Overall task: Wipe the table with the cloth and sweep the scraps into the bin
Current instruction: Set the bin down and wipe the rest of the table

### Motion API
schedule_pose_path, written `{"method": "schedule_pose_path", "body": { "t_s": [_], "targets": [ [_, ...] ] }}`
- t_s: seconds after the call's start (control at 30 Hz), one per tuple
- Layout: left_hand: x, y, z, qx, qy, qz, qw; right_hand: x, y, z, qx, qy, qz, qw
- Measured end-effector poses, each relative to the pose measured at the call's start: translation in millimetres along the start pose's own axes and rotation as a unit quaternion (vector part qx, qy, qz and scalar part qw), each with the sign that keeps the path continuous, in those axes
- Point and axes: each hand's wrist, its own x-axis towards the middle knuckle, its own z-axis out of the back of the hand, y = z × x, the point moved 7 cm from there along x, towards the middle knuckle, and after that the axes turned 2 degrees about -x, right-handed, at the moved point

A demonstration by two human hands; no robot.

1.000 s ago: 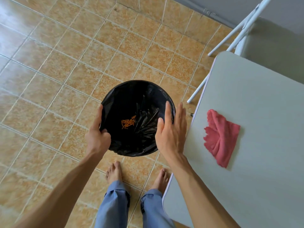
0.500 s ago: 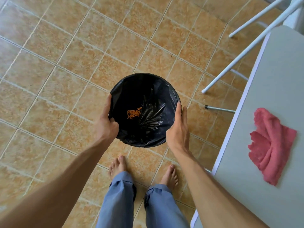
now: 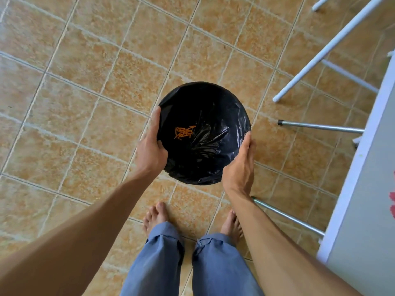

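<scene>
I had both hands on the bin [image 3: 224, 99], one on each side of its rim. My left hand [image 3: 151, 150] was clamped on the left edge, thumb hooked inside over the black liner, the other fingers [image 3: 155, 122] pressed together along the outside. My right hand [image 3: 241, 167] cupped the right edge, fingers [image 3: 248, 142] close together and flat against the liner, thumb out of my sight. Between the two sets of fingers, down at the bottom of the bin and nearer the left ones, lay a small heap of orange scraps [image 3: 184, 132]. The bin sat over the tiled floor [image 3: 85, 103], just ahead of my bare feet; I could not tell whether it touched the tiles. Well to the right of my right fingers ran the pale bench [image 3: 367, 189], and at the frame's edge on it showed a sliver of the red cloth [image 3: 392, 205], apart from both hands.
</scene>
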Motion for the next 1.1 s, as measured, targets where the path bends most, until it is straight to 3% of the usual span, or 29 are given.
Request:
{"method": "schedule_pose_path", "body": {
  "t_s": [0.13,0.27,0.47,0.63,0.7,0.77,0.93,1.0,1.1],
  "targets": [
    [-2.0,-7.0,8.3,0.027,0.050,0.029,0.998,-5.1,15.6,18.5,-0.010,-0.007,-0.001,1.000],
    [-14.1,-48.4,33.8,0.067,0.039,0.078,0.994,-34.7,61.9,76.3,0.027,-0.043,0.118,0.992],
    [-47.5,-146.9,39.3,0.060,0.082,-0.035,0.994,-87.5,82.4,209.5,0.066,-0.144,0.208,0.965],
    [-92.7,-248.5,20.3,0.032,0.083,-0.126,0.988,-59.2,-9.1,290.8,0.028,-0.255,0.135,0.957],
    [-106.0,-277.2,9.8,0.016,0.071,-0.152,0.986,-45.1,-34.0,287.5,-0.028,-0.230,0.136,0.963],
    [-116.3,-305.3,-4.8,-0.002,0.053,-0.179,0.982,-38.4,-38.9,275.4,-0.094,-0.194,0.223,0.951],
    [-136.9,-362.2,-67.8,0.010,0.033,-0.252,0.967,-1.1,-45.3,297.6,-0.125,-0.109,0.439,0.883],
    [-142.0,-371.1,-93.9,0.030,0.028,-0.262,0.964,21.8,-51.4,306.1,-0.154,-0.102,0.441,0.878],
    [-142.7,-369.6,-118.9,0.081,0.005,-0.240,0.967,60.4,-61.2,321.7,-0.160,-0.159,0.315,0.922]
  ]
}}
